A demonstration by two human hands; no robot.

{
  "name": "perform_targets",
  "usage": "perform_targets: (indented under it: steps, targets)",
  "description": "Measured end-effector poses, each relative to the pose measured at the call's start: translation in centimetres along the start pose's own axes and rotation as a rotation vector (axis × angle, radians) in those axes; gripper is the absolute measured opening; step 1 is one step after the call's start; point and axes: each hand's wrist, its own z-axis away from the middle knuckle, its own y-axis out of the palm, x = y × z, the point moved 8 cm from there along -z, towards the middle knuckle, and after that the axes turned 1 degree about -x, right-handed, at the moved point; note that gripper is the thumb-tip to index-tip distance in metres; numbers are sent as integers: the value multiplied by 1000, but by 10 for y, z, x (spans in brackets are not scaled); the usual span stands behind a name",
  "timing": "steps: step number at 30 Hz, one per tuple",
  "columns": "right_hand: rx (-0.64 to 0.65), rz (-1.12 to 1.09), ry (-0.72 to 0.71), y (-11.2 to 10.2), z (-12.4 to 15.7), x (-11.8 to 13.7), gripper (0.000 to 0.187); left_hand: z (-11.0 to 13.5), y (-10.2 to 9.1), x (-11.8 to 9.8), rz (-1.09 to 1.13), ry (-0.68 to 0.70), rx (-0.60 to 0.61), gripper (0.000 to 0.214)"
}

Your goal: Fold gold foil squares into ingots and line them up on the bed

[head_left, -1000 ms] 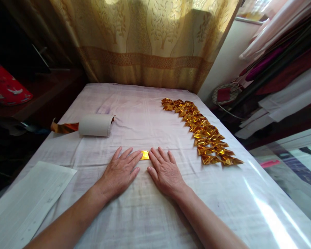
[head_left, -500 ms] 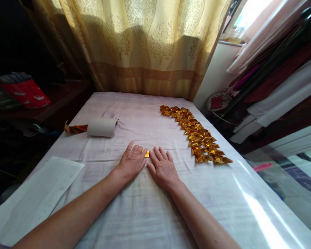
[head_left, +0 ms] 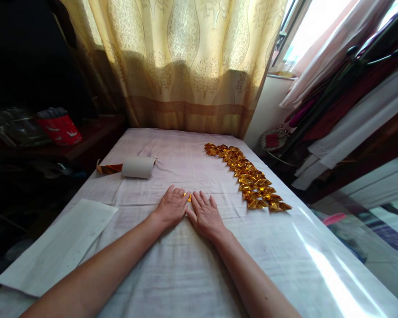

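A small piece of gold foil paper [head_left: 187, 197] lies on the bed sheet, mostly hidden under my fingers. My left hand [head_left: 171, 206] rests palm down on its left part, fingers extended. From the other side my right hand [head_left: 206, 215] lies flat with its fingers spread a little, the fingertips at the paper's right end. The two thumbs come close together just below the foil. To the right, folded gold foil pieces [head_left: 248, 176] stand in two slanting rows.
A pale roll [head_left: 137, 168] with a gold foil inner side lies at the back left. Nearer me on the left is a white sheet of paper [head_left: 63, 243]. A curtain [head_left: 192, 88] hangs behind the bed. Clothes [head_left: 354, 119] hang at right; a red container [head_left: 60, 129] stands at left.
The camera view has shifted slightly. My right hand has moved in closer to my left hand over the foil paper, covering more of it.
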Motion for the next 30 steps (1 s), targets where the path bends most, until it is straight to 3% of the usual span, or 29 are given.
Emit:
perform_targets:
  steps: [8, 25, 27, 30]
  targets:
    - [32, -13, 12, -4, 2, 3, 64, 24, -1, 14, 57, 66, 39, 45]
    - [-25, -11, 17, -7, 4, 7, 62, 61, -12, 36, 40, 47, 144, 47]
    - [-32, -16, 11, -6, 4, 7, 63, 62, -20, 38, 40, 44, 119, 43]
    - [-26, -18, 4, -5, 4, 7, 63, 56, -41, 42, 71, -11, -59, 28]
